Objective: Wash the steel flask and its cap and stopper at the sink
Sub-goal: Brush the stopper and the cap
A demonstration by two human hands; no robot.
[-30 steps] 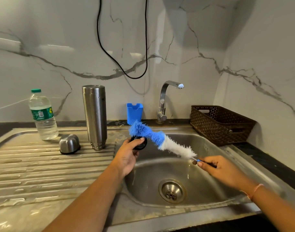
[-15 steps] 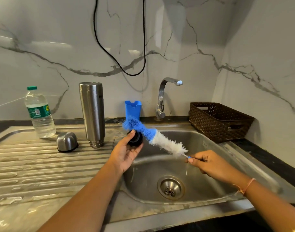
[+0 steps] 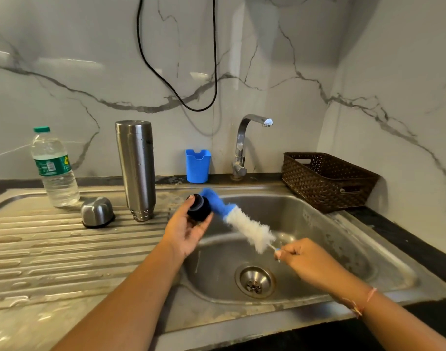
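Both hands reach over the sink [image 3: 343, 224]; left hand [image 3: 185, 230], palm up, pinches the dark stopper [image 3: 199, 207]; right hand [image 3: 301, 257] grips the bottle brush [image 3: 242, 221] by its handle, blue tip against the stopper; steel flask [image 3: 136, 168] stands inverted on the drainboard [image 3: 52, 249], its cap [image 3: 97, 211] beside it; water bottle [image 3: 53, 168] further left; brown basket [image 3: 325, 179] right.

Blue-and-white bristles on the brush [image 3: 238, 220], black stopper [image 3: 199, 208], silver flask [image 3: 136, 171] and cap [image 3: 97, 211]. Bright blue holder [image 3: 198, 166], brown lattice-patterned basket [image 3: 325, 183], green-capped clear bottle [image 3: 53, 171], white wall [image 3: 65, 46] veined grey, black cable [image 3: 196, 110].
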